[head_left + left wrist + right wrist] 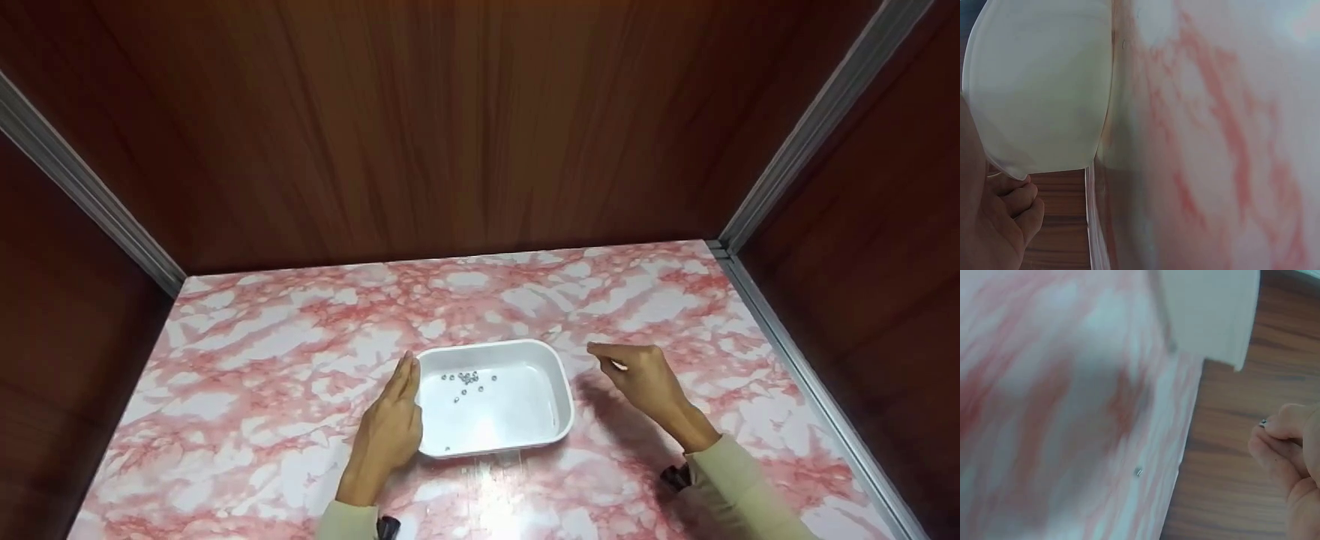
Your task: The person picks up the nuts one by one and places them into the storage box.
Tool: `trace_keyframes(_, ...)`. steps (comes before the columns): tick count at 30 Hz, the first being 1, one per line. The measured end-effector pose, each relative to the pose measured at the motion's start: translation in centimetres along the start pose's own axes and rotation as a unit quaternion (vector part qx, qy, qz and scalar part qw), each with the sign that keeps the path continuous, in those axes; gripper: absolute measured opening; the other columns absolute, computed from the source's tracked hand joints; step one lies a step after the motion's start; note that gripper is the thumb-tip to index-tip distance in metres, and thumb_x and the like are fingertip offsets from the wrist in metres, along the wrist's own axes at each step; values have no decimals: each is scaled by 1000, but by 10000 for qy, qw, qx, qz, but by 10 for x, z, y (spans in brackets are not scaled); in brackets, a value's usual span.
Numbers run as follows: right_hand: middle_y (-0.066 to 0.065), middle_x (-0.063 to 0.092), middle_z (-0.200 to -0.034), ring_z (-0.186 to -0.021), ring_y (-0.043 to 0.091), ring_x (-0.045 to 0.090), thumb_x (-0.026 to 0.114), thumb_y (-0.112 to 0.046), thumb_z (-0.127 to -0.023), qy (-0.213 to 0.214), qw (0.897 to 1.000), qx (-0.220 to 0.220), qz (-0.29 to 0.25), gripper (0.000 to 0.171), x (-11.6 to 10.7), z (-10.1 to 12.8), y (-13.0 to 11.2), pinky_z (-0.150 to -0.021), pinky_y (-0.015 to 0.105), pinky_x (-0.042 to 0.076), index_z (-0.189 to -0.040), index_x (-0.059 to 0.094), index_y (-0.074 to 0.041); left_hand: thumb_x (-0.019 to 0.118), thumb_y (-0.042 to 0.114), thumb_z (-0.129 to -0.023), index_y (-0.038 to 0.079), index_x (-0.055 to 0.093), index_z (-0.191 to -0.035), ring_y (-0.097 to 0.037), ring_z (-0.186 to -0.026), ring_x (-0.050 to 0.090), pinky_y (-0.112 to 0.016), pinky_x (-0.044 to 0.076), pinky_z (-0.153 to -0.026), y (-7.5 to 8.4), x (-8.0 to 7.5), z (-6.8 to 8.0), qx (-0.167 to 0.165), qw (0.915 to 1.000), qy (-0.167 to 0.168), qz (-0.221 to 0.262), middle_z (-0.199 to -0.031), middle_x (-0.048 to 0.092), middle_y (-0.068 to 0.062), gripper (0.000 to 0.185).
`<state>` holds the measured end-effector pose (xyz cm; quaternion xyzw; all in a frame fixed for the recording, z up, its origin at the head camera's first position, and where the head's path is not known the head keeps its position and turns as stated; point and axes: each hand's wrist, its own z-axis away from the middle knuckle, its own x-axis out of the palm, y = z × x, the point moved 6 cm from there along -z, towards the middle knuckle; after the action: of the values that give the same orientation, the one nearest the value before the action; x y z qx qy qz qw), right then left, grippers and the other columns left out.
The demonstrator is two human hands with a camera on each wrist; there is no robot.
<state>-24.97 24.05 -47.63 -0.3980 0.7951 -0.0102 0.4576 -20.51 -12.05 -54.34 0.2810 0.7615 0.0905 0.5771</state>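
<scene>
A white rectangular tray [517,409] rests on the table with several small shiny metal pieces [468,379] scattered inside, mostly toward its back left. My left hand [391,420] holds the tray's left side, its fingers along the rim; in the left wrist view, bent fingers [1023,205] meet the rim at a corner. To the right of the tray, my right hand [649,382] is raised over the table. Thumb and forefinger there pinch a small shiny metal piece [1263,422], which shows at the fingertips in the right wrist view.
Another small metal piece [1138,471] lies on the red-and-white marbled table [300,352], outside the tray. Brown wood-grain panels [450,135] enclose the back and sides, with grey metal strips [810,120] at the corners.
</scene>
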Motion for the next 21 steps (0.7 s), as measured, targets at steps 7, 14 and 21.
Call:
trace_keyframes(7, 11, 83, -103, -94, 23, 81, 77, 6, -89, -189, 9742, 1713, -1460, 20, 8, -7, 2, -79, 11, 60, -103, 85, -6, 49, 7, -106, -8, 37, -158, -38, -156, 40, -49, 41, -123, -1, 0, 0, -7, 10000, -32, 57, -170, 34, -23, 56)
trace_keyframes(14, 15, 82, -107, -95, 16, 81, 79, -5, -91, -604, 9314, 2491, -2586, 15, 23, -13, 0, -82, 21, 64, -106, 84, -4, 50, 7, -105, -8, 38, -157, -38, -155, 41, -49, 42, -123, -1, 0, -1, 1, 10000, -18, 0, -169, 36, -24, 56)
trace_keyframes(21, 19, 81, -108, -96, 17, 81, 75, 2, -92, -921, 8163, 3708, -4332, 30, 46, -13, -1, -91, 33, 65, -118, 72, 15, 50, 7, -105, -9, 38, -157, -39, -154, 41, -49, 42, -123, 0, 0, 0, -31, 10000, 1, 74, -169, 35, -24, 56)
